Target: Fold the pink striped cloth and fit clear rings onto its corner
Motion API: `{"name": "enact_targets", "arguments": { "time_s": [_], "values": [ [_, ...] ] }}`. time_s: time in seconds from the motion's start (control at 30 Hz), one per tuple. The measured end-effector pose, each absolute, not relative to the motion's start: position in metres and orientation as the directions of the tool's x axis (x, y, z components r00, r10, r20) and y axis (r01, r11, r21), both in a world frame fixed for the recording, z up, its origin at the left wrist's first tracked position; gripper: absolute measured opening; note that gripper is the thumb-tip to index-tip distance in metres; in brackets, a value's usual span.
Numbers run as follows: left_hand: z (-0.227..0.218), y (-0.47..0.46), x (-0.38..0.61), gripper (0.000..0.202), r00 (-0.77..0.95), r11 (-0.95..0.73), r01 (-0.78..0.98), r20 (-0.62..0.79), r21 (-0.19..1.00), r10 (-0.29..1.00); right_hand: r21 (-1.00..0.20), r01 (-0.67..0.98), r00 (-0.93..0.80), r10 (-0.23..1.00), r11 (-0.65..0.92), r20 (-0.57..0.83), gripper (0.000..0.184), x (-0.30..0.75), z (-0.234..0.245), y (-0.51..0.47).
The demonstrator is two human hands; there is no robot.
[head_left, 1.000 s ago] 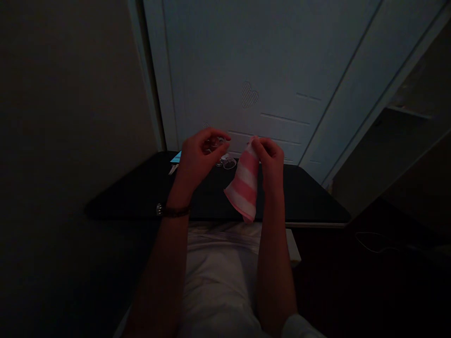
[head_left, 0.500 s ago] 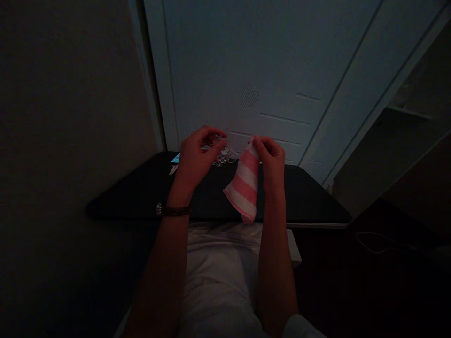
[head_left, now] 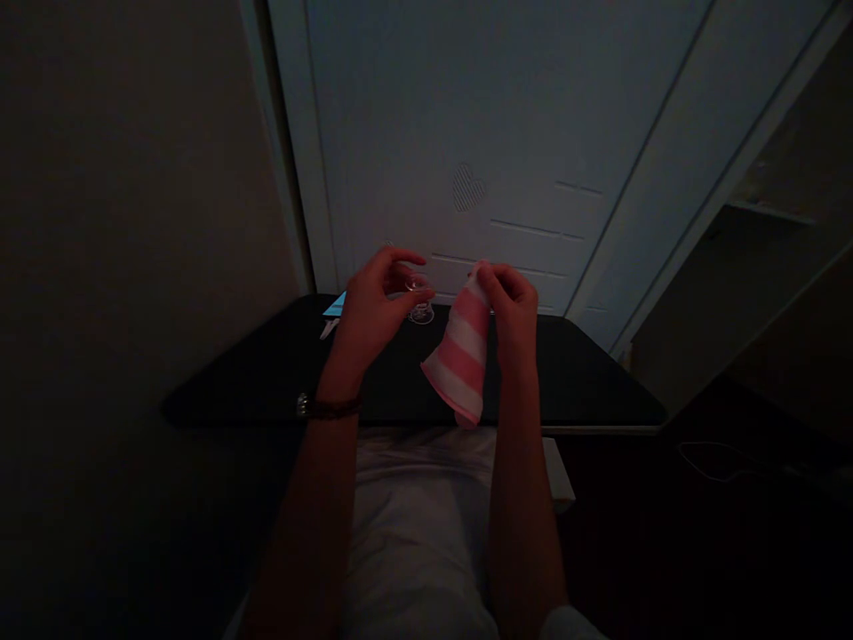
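Note:
My right hand [head_left: 514,298] pinches the top of a pink-and-white striped cloth [head_left: 466,342]. The cloth hangs down in a cone shape, wider at its lower end, over the front part of the black tabletop. To its left, my left hand [head_left: 383,289] is raised with thumb and index finger apart, its fingers curved. A small clear cup [head_left: 421,307] shows just behind the left thumb, which hides part of it. Whether the left fingers touch the cup I cannot make out. A dark bracelet circles my left wrist.
The black tabletop [head_left: 267,382] runs up to a pale door or panel [head_left: 400,133] with a carved heart. A lit bluish screen or card [head_left: 335,305] and a small white object [head_left: 330,329] lie at the back left. A thin white cable [head_left: 706,467] lies at the right.
The clear cup, blurred before, now shows plainly behind the left thumb. My hands have barely moved, and the cloth hangs much as before. The view has shifted slightly.

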State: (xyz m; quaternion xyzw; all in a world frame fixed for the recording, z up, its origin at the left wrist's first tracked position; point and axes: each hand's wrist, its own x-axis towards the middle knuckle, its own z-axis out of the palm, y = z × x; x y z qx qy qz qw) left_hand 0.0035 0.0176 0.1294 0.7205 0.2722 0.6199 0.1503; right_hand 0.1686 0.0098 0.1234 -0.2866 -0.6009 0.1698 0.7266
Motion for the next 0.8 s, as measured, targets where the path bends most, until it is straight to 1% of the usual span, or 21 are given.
{"name": "enact_targets", "arguments": {
  "time_s": [0.13,0.3,0.47,0.7,0.8],
  "values": [
    [0.1281,0.0208,0.0042,0.034,0.039,-0.802,0.144,0.807,0.579,0.59,-0.613,0.11,0.242,0.577,0.782,0.78,0.025,0.1693,0.1236,0.0085],
    [0.1289,0.0188,0.0043,0.027,0.015,-0.802,0.186,0.815,0.568,0.58,-0.621,0.122,0.247,0.582,0.775,0.775,0.026,0.1689,0.124,0.0081],
    [0.1294,0.0163,0.0045,0.021,0.04,-0.807,0.209,0.82,0.552,0.571,-0.619,0.1,0.219,0.59,0.779,0.777,0.026,0.1664,0.1246,0.0072],
    [0.1309,0.0154,0.0048,0.027,0.034,-0.788,0.196,0.799,0.584,0.6,-0.621,0.114,0.205,0.593,0.776,0.779,0.026,0.1668,0.124,0.0065],
    [0.1314,0.0148,0.005,0.026,0.03,-0.791,0.198,0.803,0.579,0.595,-0.622,0.111,0.2,0.596,0.775,0.778,0.025,0.1674,0.1241,0.0073]
  ]
}}
